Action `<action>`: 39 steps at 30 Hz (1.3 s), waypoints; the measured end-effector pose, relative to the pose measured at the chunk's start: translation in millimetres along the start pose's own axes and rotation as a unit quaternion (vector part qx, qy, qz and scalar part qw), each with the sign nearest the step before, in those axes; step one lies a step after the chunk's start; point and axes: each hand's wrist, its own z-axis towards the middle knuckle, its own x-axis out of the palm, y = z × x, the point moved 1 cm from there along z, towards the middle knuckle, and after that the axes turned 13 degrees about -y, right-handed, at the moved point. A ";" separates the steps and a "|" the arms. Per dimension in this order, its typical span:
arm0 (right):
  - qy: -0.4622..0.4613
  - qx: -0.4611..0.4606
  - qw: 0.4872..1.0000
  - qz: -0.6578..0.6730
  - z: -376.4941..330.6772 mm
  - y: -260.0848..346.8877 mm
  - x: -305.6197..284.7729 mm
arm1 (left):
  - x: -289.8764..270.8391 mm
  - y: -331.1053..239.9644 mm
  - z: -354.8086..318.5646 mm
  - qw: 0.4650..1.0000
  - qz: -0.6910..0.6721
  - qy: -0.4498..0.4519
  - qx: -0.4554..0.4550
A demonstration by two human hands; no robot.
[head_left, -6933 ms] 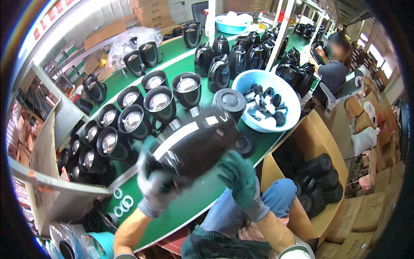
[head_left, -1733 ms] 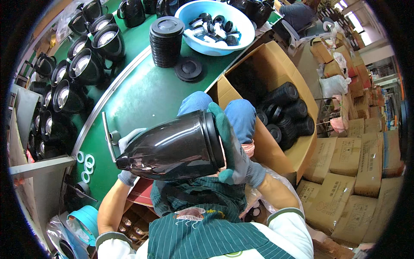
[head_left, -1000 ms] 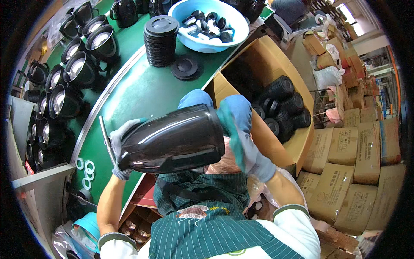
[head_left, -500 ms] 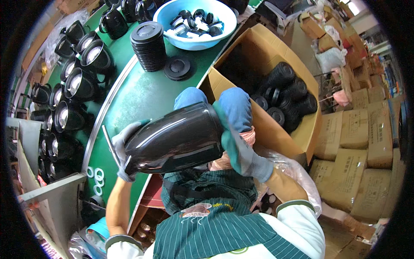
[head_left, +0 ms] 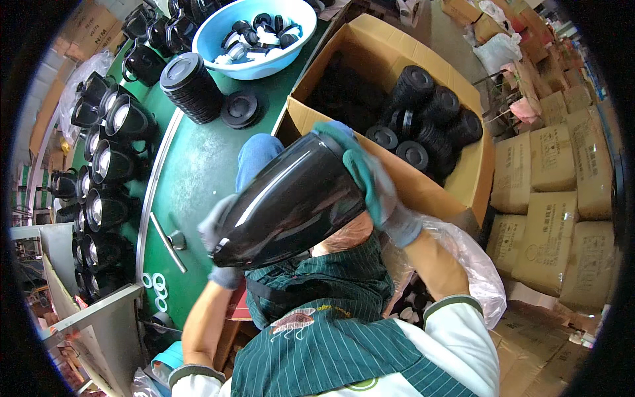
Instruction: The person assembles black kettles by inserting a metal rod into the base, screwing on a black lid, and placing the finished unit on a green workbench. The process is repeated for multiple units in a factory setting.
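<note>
Across my lap lies a large glossy black jug body [head_left: 291, 198], tilted, with its narrow end low at the left and its wide end raised at the right. My left hand [head_left: 221, 231], in a grey glove, is closed round the narrow end, partly hidden by it and a little blurred. Over the wide end curls my right hand [head_left: 370, 178], in a grey and green glove, its fingers pressed on the rim. A T-shaped metal tool [head_left: 167, 241] with a round head rests on the green table beside my left hand.
Black jugs [head_left: 111, 159] line the table's left side. White rings [head_left: 159, 284] lie near its front. Further back stand a stack of black lids [head_left: 192, 86], loose lids [head_left: 239, 109] and a blue basin [head_left: 258, 66] of small parts. A carton [head_left: 390, 40] holds more lids at right.
The jug body has tilted more steeply, its right end rising. My left hand has shifted off the metal tool, whose round head now shows. The whole view has turned slightly.
</note>
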 end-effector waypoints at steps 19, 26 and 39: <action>0.076 0.109 0.990 0.040 -8.2 -98.2 40.7 | -92.3 75.5 33.9 0.963 0.234 0.004 -0.135; -0.092 0.171 0.967 0.162 -12.9 -64.2 70.4 | -0.3 -73.5 89.0 0.884 0.138 0.443 0.052; 0.204 -0.088 0.960 -0.168 50.3 -124.4 45.6 | 60.6 -152.9 7.5 0.885 0.368 0.250 0.139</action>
